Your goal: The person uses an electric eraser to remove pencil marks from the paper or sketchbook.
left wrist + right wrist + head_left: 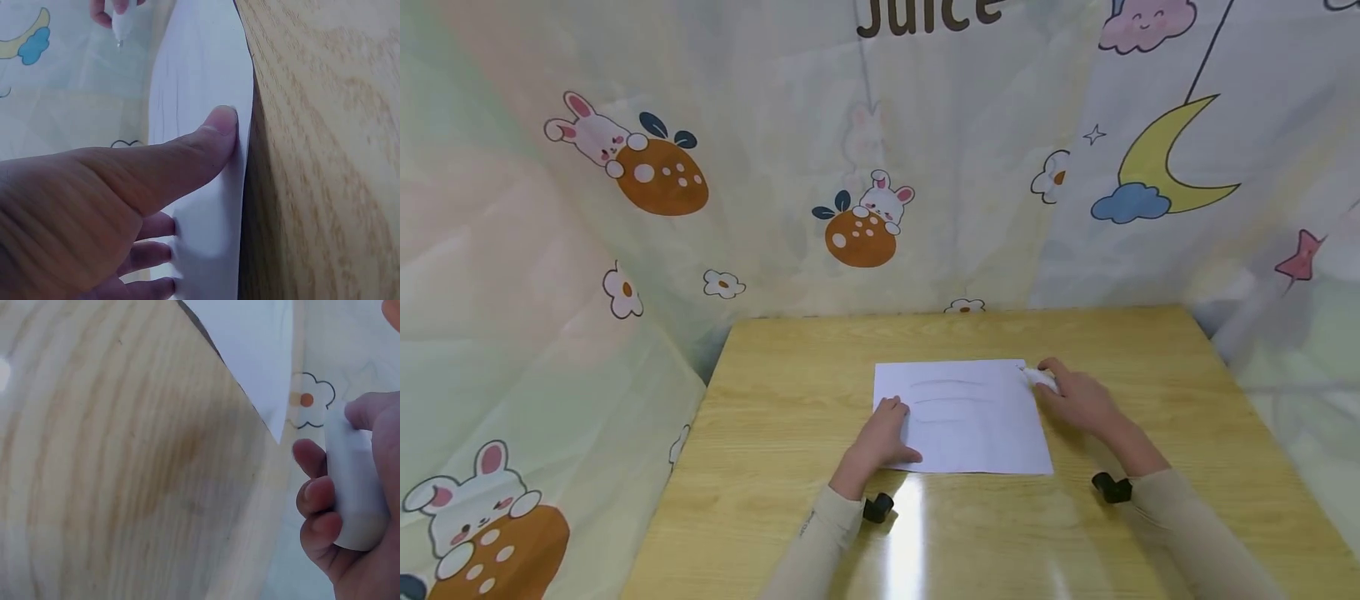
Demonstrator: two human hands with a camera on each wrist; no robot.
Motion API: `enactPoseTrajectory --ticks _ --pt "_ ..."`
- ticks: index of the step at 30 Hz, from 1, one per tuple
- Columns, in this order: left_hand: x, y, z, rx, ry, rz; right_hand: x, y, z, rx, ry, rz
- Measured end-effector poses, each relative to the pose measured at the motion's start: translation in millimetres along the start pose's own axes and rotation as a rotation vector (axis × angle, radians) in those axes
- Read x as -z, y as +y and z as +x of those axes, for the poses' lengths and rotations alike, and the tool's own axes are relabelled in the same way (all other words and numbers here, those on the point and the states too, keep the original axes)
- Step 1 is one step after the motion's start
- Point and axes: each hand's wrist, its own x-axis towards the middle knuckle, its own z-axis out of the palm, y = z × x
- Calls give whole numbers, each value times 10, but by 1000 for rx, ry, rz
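Note:
A white sheet of paper lies on the table, with a few faint, roughly horizontal lines across its upper part. My left hand rests on the sheet's left side, thumb and fingers spread. In the left wrist view its thumb presses near the paper's edge. At the sheet's upper right corner, my right hand grips a white correction pen, its tip pointing left over the paper. Seen from the right wrist, curled fingers wrap the pen's thick body; the left wrist view shows its small metallic tip.
The wooden table reaches back to a printed cloth with rabbits, flowers and a moon, which hangs behind and at both sides. A black wrist camera sits by the left cuff, another black camera by the right.

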Motion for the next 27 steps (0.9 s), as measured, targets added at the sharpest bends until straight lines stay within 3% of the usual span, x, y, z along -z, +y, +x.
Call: enactPoseTrajectory --ticks 8,14,27 --pt "-85 -17 -67 -17 -9 -21 -191 -35 -10 43 -46 -70" --pt "-58 -15 -36 -18 15 -29 -221 -104 52 107 59 -58" --pt "-5 -40 -7 -2 -11 -35 -218 -143 190 65 -4 -62"
